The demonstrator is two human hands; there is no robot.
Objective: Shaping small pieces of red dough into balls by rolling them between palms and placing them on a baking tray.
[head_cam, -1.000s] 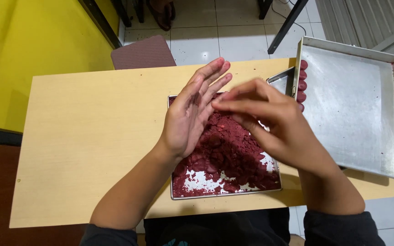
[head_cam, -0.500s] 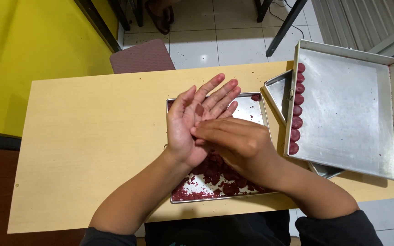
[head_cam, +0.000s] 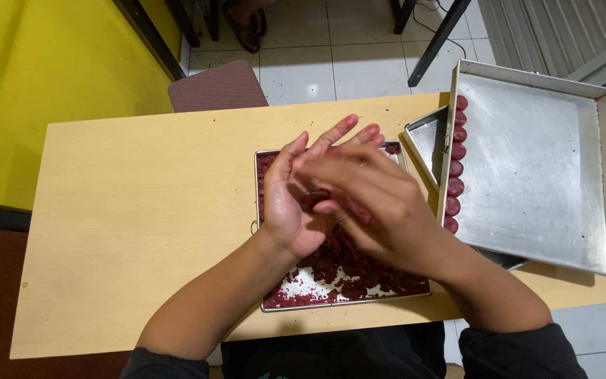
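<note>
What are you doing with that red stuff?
A person presses the left hand and right hand together, palm against palm, over a metal tray of crumbly red dough on a wooden table. A bit of the dough seems to be between the palms, though it is mostly hidden. To the right, a big steel pan holds a row of round red pieces along its left edge.

- Dark red dough [head_cam: 348, 270]: crumbly, moist clumps scattered across the tray, thickest at its middle, thin along the near edge.
- Shallow square metal tray [head_cam: 331, 303]: lies flat on the bench [head_cam: 142, 210], holding the dough, partly bare and shiny near its front edge.
</note>
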